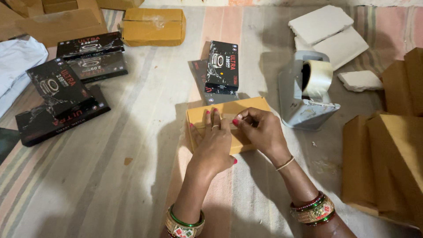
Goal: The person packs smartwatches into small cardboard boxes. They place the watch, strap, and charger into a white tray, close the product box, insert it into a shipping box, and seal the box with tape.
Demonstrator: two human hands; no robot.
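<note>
At the centre of the frame a small tan cardboard box (pixel 229 123) is lying on a striped floor mat (pixel 132 176). The left hand (pixel 213 143) is laid flat on the box top, its fingers spread and pressing down, nothing being clasped in its grip. The right hand (pixel 260 130) is set just beside it, with its fingertips (pixel 238 122) pinched narrowly on what appears to be a strip of clear tape on the box top (the strip itself is hard to make out). A grey tape dispenser (pixel 304 92) is seen to the right of the box, near but apart. Two black product boxes (pixel 220 70) are stacked just above it. More black boxes (pixel 66 88) are spread at the upper left, a sealed tan box (pixel 153 26) at the top, and white foam pieces (pixel 330 31) at the upper right.
</note>
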